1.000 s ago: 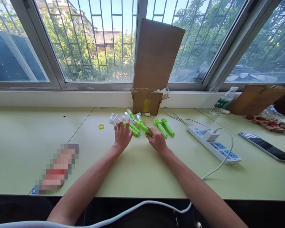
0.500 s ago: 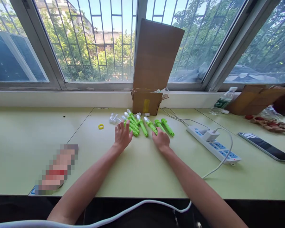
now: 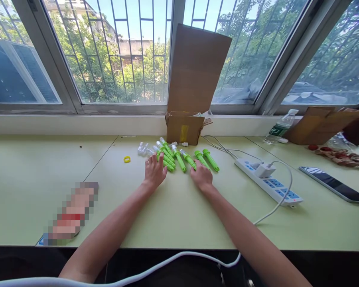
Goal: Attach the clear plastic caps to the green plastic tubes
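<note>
Several green pen-like tubes with clear caps [image 3: 179, 158] lie in a loose row on the pale green table [image 3: 179, 215], in front of a small open cardboard box [image 3: 184, 128]. My left hand [image 3: 154, 171] rests flat with its fingers spread, the tips touching the left tubes [image 3: 166, 158]. My right hand [image 3: 202, 175] lies palm down, its fingertips at the near ends of the tubes on the right [image 3: 208, 159]. Neither hand holds anything. A few clear caps [image 3: 143, 148] and a small yellow ring [image 3: 127, 159] lie to the left.
A white power strip [image 3: 269, 182] with a plugged charger and cables lies to the right. Beyond it are a dark phone [image 3: 332, 185], a water bottle [image 3: 280, 127] and more cardboard [image 3: 323, 121]. A blurred object [image 3: 73, 211] sits at the left front. A white cable [image 3: 167, 263] crosses the near edge.
My right hand held one green tube a second ago; it has laid the tube down in the row and moved right, now resting flat. The left hand has barely moved.
</note>
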Demonstrator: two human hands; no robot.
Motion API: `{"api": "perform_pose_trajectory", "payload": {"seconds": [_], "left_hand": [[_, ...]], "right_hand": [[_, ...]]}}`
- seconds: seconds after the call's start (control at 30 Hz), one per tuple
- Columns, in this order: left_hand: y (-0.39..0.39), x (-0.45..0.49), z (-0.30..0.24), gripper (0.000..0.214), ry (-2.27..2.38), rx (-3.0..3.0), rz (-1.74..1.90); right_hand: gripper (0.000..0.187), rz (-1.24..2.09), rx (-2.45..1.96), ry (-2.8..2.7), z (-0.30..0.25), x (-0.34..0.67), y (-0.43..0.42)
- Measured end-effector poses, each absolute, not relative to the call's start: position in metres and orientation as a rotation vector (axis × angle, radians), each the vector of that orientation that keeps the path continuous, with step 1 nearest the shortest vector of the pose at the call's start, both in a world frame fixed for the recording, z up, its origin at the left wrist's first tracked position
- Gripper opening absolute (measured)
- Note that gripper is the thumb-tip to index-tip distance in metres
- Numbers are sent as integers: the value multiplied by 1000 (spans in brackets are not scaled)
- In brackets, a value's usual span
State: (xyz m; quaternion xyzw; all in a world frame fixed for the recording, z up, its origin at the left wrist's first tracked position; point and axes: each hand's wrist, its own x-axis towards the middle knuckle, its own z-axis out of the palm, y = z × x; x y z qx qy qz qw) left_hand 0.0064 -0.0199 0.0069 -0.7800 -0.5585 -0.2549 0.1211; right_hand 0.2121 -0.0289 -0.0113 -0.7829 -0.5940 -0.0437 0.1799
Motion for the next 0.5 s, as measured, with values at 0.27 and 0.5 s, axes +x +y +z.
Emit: {"api": "perform_pose_trajectory", "payload": {"seconds": [0.27, 0.5], "left_hand": [[-18, 6, 4, 53, -1639, -2296, -696], [-18, 6, 2, 54, -1627, -2312, -674]], "right_hand": [[43, -114, -2156, -1722, -10, 212, -30], [43, -120, -2147, -1745, -10, 212, -31]]}}
